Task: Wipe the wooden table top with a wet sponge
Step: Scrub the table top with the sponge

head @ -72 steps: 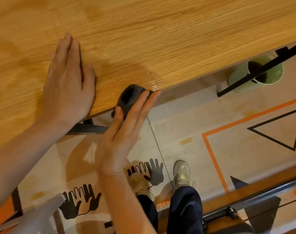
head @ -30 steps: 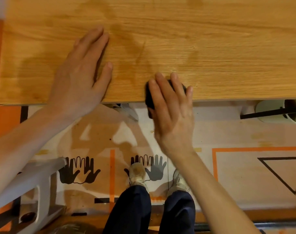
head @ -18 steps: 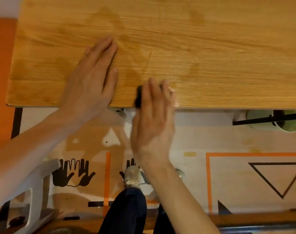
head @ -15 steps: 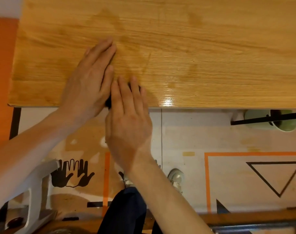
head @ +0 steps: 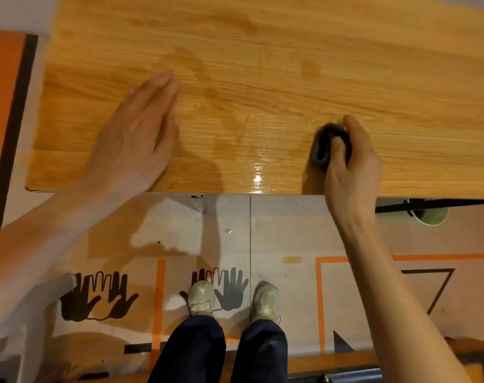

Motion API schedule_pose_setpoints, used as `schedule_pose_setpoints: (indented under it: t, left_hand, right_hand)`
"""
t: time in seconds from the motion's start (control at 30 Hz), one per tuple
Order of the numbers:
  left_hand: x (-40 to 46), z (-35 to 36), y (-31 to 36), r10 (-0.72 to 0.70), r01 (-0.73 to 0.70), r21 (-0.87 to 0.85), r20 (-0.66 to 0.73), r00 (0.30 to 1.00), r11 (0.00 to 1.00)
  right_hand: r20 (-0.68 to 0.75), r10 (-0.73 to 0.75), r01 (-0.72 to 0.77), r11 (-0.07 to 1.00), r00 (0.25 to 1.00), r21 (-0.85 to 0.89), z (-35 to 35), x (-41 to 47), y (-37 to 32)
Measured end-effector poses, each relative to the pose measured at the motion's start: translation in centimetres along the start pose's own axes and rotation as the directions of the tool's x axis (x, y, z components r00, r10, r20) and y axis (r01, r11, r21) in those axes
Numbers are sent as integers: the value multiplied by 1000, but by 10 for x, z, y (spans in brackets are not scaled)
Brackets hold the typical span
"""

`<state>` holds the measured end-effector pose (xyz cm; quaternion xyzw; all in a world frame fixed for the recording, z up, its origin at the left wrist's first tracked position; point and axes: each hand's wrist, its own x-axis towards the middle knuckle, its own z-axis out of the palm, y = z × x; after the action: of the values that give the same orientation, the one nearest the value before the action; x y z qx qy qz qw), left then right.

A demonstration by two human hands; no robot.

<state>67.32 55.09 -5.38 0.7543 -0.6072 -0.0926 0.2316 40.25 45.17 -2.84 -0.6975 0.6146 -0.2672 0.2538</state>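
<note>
The wooden table top (head: 276, 59) fills the upper half of the head view, with its near edge running across the middle. My right hand (head: 354, 164) grips a dark grey sponge (head: 322, 146) with thumb and curled fingers, on the table close to the near edge, right of centre. A wet, glossy streak (head: 258, 167) lies on the wood to the left of the sponge. My left hand (head: 137, 139) rests flat on the table at the left, fingers straight and together, holding nothing.
Below the table edge is a floor with orange tape lines, black hand prints (head: 97, 297) and a triangle outline (head: 439, 286). My two shoes (head: 229, 298) stand under me. A green cup (head: 425, 215) lies under the table at the right, behind a black bar.
My right hand has slid the sponge to the right along the near edge, away from my left hand, leaving a wet streak. My left hand stayed flat in place.
</note>
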Motion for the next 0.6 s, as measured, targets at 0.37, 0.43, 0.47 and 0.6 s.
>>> schedule_pose_setpoints:
  t: [0.37, 0.43, 0.47, 0.6]
  left_hand:
    - [9, 1, -18, -78, 73, 107, 41, 996, 992]
    - [9, 1, -19, -72, 68, 105, 37, 997, 992]
    - [9, 1, -19, -70, 66, 105, 32, 997, 992]
    - [9, 2, -18, -69, 68, 97, 11, 998, 993]
  right_hand:
    - [318, -326, 387, 909, 891, -153, -5, -29, 20]
    - [318, -325, 393, 901, 891, -182, 6, 7, 15]
    - [291, -298, 360, 914, 909, -187, 14, 26, 11]
    - [195, -225, 253, 959, 955, -129, 27, 47, 0]
